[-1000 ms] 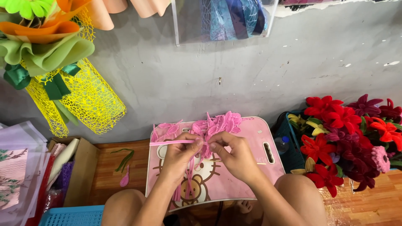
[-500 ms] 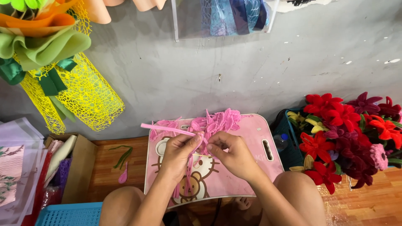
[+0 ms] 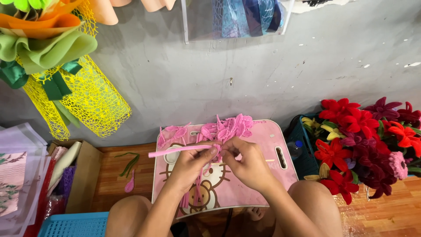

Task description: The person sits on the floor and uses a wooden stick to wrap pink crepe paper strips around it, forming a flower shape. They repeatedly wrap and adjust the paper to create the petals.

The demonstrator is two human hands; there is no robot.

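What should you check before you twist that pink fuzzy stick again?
1. Pink fuzzy stick pinched in the left hand: ok, it pokes out to the left from the fingers.
2. Right hand meets the left at the same spot: ok, fingertips touch over the work.
3. Work sits over the pink lap tray: ok.
4. More pink petal pieces close by: ok, a pile lies at the tray's far edge.
5. Twist tight: cannot tell, the fingers hide it.
6. Basket of red fuzzy flowers clear of the elbow: ok, it stands apart on the right.
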